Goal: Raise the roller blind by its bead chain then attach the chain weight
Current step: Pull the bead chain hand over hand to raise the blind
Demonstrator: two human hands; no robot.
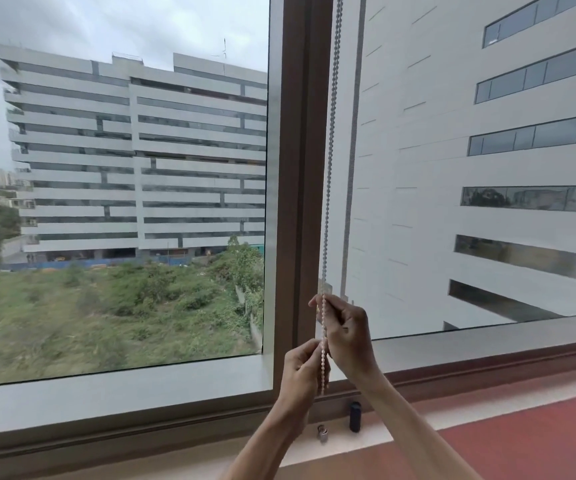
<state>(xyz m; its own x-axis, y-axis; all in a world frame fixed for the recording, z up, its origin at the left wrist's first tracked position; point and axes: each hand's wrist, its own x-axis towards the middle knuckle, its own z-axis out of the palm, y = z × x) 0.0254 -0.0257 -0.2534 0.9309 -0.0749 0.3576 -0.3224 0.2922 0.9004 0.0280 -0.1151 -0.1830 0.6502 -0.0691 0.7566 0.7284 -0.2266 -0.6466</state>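
Note:
A bead chain (pixel 329 161) hangs down the brown window mullion (pixel 300 168) from above the frame's top edge. My right hand (pixel 347 336) pinches the chain higher up, just below a small clear connector (pixel 326 287). My left hand (pixel 302 372) pinches the same chain lower down, near its bottom end. A small metallic cylinder (pixel 323 434) stands on the sill below my hands, and a dark cylindrical piece (pixel 355 416) stands just right of it. The roller blind itself is out of view above.
Two large glass panes show grey buildings and green ground outside. A pale sill ledge (pixel 452 420) runs along the window's foot, and a red-brown surface (pixel 529 445) lies at the lower right.

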